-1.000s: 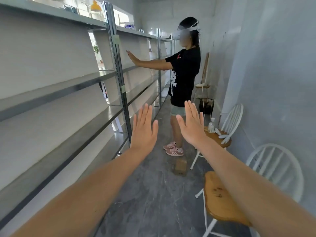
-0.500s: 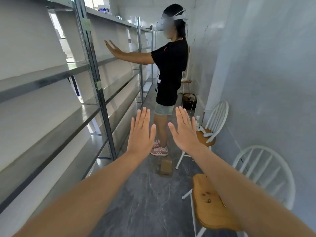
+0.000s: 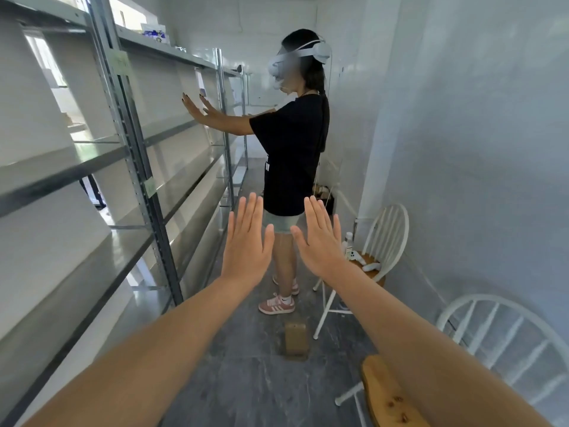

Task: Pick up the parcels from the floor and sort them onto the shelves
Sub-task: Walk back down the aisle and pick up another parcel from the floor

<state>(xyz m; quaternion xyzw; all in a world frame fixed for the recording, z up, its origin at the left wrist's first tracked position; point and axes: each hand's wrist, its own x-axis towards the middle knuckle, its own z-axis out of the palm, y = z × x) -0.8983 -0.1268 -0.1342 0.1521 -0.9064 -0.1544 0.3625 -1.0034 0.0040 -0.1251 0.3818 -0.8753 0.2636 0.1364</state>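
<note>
One parcel point(image 3: 296, 338) on floor beyond hands, near chair point(image 3: 381, 241). Left hand point(image 3: 248, 241), right hand point(image 3: 320, 241): fingers spread flat, holding nothing. Risk: bumping bystander point(image 3: 292, 149) when bending to grasp.

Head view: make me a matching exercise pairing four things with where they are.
Things:
1. small brown cardboard parcel
2. left hand
3. white plastic bottle
4. grey metal shelves

Places:
A. on the farther white chair's wooden seat
B. along the left wall
C. on the grey floor, behind the other person's pink shoes
D. raised, open, palm forward

Pairs: 1-C, 2-D, 3-A, 4-B
</note>
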